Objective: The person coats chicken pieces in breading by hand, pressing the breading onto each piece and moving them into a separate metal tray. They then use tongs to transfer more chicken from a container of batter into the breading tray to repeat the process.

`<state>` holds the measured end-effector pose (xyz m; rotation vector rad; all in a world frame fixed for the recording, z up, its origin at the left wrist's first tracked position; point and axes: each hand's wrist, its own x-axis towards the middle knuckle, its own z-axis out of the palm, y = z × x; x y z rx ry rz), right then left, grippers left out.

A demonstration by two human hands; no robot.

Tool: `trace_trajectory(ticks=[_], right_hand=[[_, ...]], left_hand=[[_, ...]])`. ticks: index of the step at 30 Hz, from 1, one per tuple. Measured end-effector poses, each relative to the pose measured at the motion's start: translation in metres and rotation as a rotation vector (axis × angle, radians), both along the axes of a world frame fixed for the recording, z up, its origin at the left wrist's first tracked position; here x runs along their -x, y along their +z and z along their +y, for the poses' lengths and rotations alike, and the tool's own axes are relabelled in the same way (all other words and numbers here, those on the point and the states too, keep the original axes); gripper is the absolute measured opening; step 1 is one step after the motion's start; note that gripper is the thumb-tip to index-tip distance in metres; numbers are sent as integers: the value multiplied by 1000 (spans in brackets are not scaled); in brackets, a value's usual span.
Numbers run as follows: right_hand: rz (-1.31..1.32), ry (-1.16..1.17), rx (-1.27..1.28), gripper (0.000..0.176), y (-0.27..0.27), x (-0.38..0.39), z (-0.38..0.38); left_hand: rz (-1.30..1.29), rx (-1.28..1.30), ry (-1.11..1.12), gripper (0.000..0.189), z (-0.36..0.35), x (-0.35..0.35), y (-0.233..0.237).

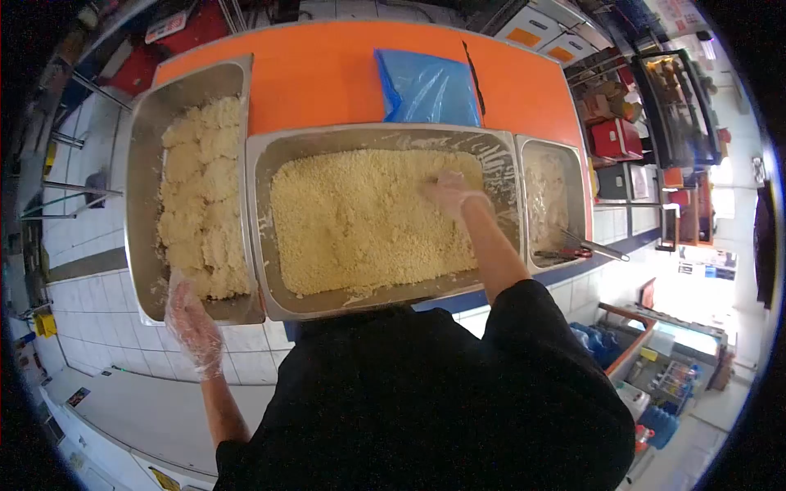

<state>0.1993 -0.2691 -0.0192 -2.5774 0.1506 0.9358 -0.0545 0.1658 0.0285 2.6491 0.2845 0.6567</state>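
Observation:
In a clear plastic glove, my left hand (193,326) reaches over the near rim of the left metal pan (144,204). Its fingers are stretched out, with their tips beside the nearest crumb-coated pieces (201,192) that fill this pan. My right hand (455,196), also gloved, is at the right side of the wide middle pan (352,141). It touches the pale breadcrumbs (360,221) spread over that pan's bottom, and its fingers are blurred by motion.
A smaller pan (581,204) on the right contains a pale wet mixture (545,192). Red-handled tongs (565,254) and a long metal handle (602,248) lie across its near end. Behind the pans, a blue plastic bag (430,88) rests on the orange tabletop (319,78).

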Motion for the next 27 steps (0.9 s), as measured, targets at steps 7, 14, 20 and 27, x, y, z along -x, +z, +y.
trace_trajectory(ticks=[7,14,20,27], right_hand=[[249,410,-295,70,-134,-13,-31],[8,255,-698,65,14,2,-34],[90,427,-724,61,58,-12,-26],[6,-240,-965,58,27,23,-23]], left_hand=[[84,-107,-82,24,-54,-32,36],[291,384,-436,28,-128,-115,25],[732,1313,-700,64,-198,-177,-15],[926,1446,-371,31,-211,-194,7]])
